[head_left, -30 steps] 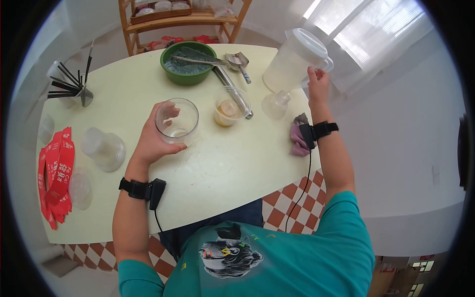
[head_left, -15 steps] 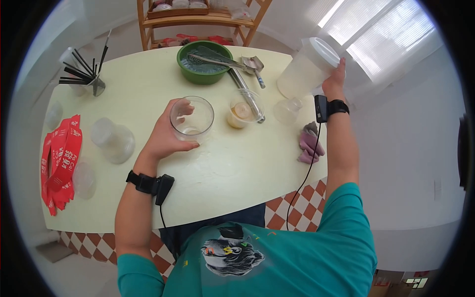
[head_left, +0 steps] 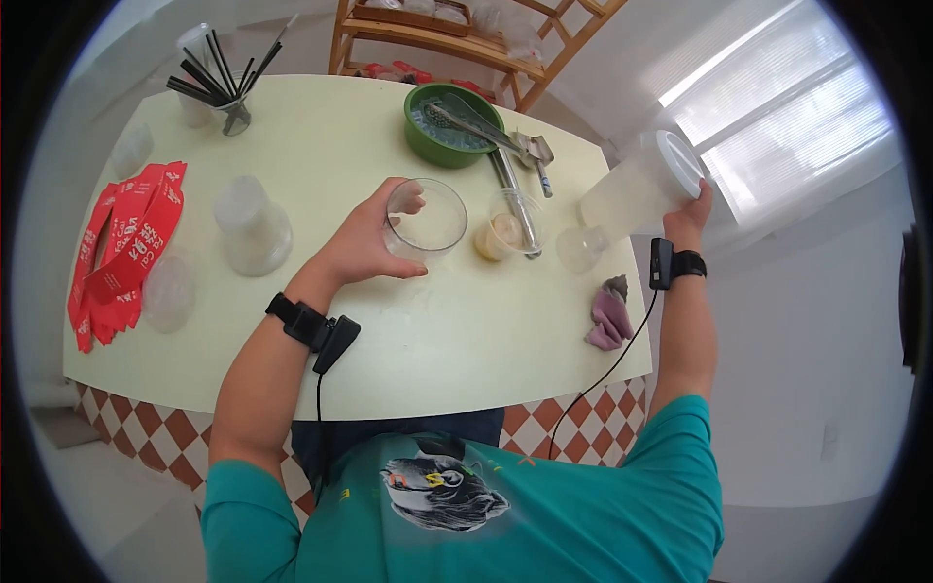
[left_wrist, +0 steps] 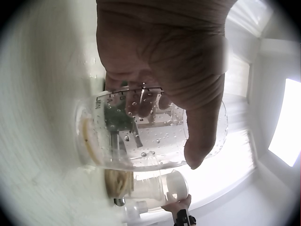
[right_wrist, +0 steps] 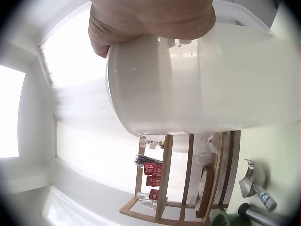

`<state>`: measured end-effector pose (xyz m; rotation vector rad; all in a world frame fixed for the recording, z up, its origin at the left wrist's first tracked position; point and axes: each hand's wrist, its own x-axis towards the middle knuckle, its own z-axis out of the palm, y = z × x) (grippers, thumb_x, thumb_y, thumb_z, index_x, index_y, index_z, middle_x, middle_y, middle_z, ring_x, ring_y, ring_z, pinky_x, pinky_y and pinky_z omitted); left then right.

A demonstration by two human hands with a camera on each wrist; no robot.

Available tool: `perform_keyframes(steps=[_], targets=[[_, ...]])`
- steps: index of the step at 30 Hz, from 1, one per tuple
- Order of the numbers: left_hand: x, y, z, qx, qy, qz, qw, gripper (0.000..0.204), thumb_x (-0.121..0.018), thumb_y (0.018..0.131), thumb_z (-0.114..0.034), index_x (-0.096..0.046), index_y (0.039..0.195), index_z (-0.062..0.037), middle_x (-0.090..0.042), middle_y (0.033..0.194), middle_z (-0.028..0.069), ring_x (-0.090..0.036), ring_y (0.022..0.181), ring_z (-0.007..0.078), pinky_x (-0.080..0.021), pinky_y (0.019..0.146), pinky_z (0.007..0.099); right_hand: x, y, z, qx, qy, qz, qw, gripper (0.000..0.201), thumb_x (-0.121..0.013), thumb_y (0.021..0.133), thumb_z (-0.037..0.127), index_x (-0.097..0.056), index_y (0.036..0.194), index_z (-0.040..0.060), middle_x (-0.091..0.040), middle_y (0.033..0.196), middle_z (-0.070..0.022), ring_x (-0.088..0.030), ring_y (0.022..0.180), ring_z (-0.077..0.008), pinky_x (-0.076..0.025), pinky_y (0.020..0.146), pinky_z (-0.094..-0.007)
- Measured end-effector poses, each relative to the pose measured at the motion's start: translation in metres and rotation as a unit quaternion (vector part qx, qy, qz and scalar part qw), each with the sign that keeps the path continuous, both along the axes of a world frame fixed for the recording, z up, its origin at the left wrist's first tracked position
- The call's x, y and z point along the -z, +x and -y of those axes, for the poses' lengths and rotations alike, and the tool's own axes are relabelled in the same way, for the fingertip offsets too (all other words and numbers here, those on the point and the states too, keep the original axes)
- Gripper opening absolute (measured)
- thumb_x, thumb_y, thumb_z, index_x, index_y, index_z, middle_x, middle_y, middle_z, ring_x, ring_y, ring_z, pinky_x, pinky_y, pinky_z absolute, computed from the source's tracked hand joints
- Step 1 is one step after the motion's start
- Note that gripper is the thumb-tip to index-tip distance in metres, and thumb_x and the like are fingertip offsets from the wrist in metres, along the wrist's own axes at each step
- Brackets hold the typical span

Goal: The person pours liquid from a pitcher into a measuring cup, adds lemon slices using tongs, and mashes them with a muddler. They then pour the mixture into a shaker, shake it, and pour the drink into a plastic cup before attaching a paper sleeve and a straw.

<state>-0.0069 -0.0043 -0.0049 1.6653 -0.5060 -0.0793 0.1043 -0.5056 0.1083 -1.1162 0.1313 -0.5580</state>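
My left hand [head_left: 374, 238] grips a clear cup [head_left: 428, 238] near the middle of the table, thumb on the near side and fingers round the far side. Printed marks and water drops show on the cup's wall [left_wrist: 155, 136] in the left wrist view. At the right, my right hand [head_left: 690, 212] holds a translucent lidded pitcher [head_left: 627, 189] by its upper side; the fingers are mostly hidden. A clear plastic cup with amber contents [head_left: 501, 238] stands between the two hands. Close to the pitcher's base sits a small clear dome-shaped piece [head_left: 581, 250].
A green bowl [head_left: 437, 151] holds tongs [head_left: 476, 124]; a metal scoop [head_left: 535, 151] and a metal rod [head_left: 515, 194] lie beside it. A purple cloth [head_left: 610, 316] lies front right. Left are black straws [head_left: 219, 83], stacked plastic cups [head_left: 253, 228] and red printed strips [head_left: 126, 248].
My right hand has come onto the pitcher's upper side from beside its handle. The left hand keeps its grip on the cup. The head view has turned, shifting the table's contents.
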Motion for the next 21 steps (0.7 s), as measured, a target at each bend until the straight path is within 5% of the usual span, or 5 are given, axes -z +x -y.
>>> perform_keyframes(steps=[11, 16, 21], targets=[[-0.008, -0.010, 0.012, 0.018, -0.004, 0.001, 1.000, 0.089, -0.087, 0.051, -0.012, -0.043, 0.128, -0.0055, -0.056, 0.121, 0.0144, -0.052, 0.119, 0.0248, -0.045, 0.097, 0.0362, -0.093, -0.127, -0.060, 0.047, -0.037, 0.054, 0.997, 0.048, -0.050, 0.088, 0.030, -0.050, 0.126, 0.0004, -0.055, 0.127, -0.0145, -0.051, 0.120, -0.0308, -0.043, 0.101, -0.0455], [-0.020, -0.019, 0.018, 0.053, -0.004, -0.007, 0.999, 0.095, -0.087, 0.047, -0.014, -0.043, 0.131, -0.0091, -0.056, 0.121, 0.0071, -0.053, 0.117, 0.0215, -0.041, 0.100, 0.0432, -0.103, -0.163, -0.069, 0.018, -0.047, 0.071, 0.996, 0.046, -0.050, 0.087, 0.028, -0.051, 0.124, 0.0000, -0.056, 0.124, -0.0145, -0.053, 0.118, -0.0306, -0.044, 0.100, -0.0454], [-0.029, -0.031, 0.025, 0.080, 0.005, 0.027, 0.996, 0.093, -0.088, 0.047, -0.017, -0.045, 0.128, -0.0081, -0.057, 0.119, 0.0074, -0.055, 0.114, 0.0212, -0.044, 0.096, 0.0403, -0.091, -0.194, -0.108, 0.011, -0.110, 0.062, 0.992, 0.046, -0.049, 0.087, 0.028, -0.052, 0.123, -0.0015, -0.057, 0.122, -0.0146, -0.054, 0.116, -0.0289, -0.045, 0.099, -0.0419]])
